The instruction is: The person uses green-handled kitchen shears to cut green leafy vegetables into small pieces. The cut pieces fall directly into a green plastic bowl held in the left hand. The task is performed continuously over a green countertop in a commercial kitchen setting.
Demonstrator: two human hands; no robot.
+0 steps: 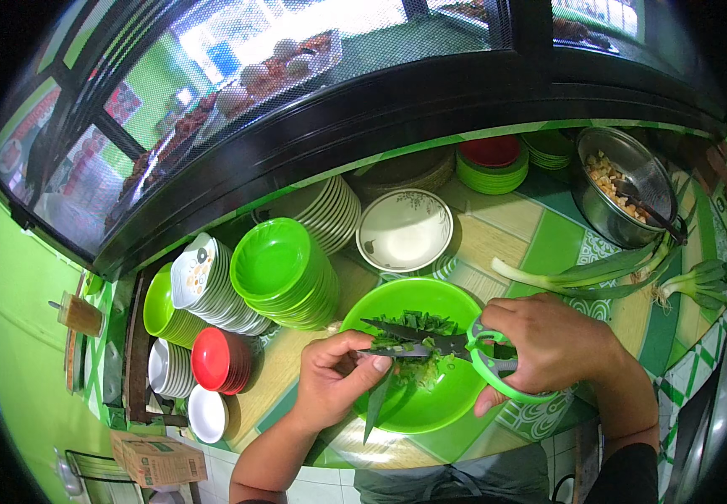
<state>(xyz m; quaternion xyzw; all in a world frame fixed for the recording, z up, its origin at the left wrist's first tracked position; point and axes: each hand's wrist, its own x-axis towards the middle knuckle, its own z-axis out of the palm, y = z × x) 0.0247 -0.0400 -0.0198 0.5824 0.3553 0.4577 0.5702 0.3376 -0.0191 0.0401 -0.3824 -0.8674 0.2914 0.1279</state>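
Over a bright green plastic bowl, my right hand grips green-handled scissors, whose dark blades point left and stand apart. My left hand pinches some green onion leaves at the blade tips; one long leaf hangs down over the bowl's left rim. Cut green onion pieces lie in the bowl beneath the blades, with paler bits nearer its middle. Whole leeks or large green onions rest on the table to the right, beyond my right hand.
Stacked green bowls, red bowls and white bowls stand at the left. A patterned white bowl sits behind the green one. A metal pot with diced food and a ladle is at the back right. A black-framed mesh cabinet overhangs the back.
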